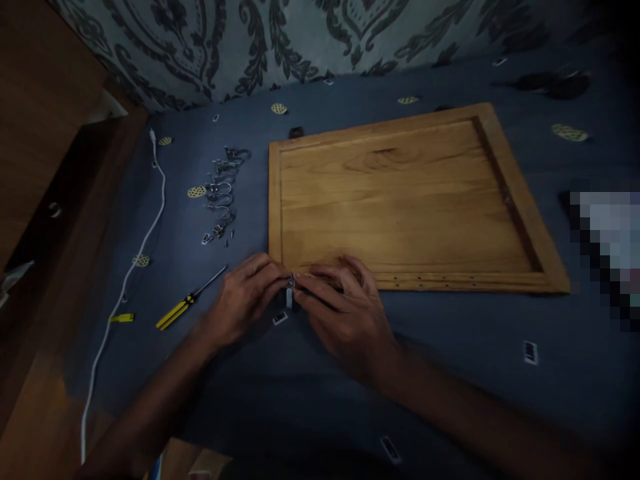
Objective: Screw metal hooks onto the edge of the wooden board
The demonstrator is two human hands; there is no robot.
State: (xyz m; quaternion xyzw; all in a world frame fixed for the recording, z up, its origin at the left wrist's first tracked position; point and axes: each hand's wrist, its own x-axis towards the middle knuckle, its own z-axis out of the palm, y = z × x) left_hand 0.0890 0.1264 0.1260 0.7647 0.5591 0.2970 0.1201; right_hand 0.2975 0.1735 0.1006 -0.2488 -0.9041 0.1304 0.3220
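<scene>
I stand by and see a wooden panel (390, 213) lying flat on a dark blue cloth (450, 393), its recessed face up; both bare hands are at its near left corner, bent over one small metal piece (291, 281). The left hand (253, 290) comes from the left with its fingers narrow, and their tips pinch at this piece; the right hand (350, 307) is likewise narrow at thumb and forefinger, meeting it from the other side, while its other fingers lie over the near edge of the panel; which hand carries more of the grip, I cannot tell. A pale part of the piece sticks out past the edge, toward the person.

Along this same edge, to the right of the hands, there are small dark holes (420, 279); so I judge that the step in hand is placing the piece on the wood, before any fastening; the next move seems to call for one hand holding it firm and square, and the other free for a screw. Beyond the left hand lies a row of metal hooks (220, 190), with loose screws (232, 234) just beside; the yellow-handled screwdriver (175, 312) rests near the left forearm, in nobody's hand.
</scene>
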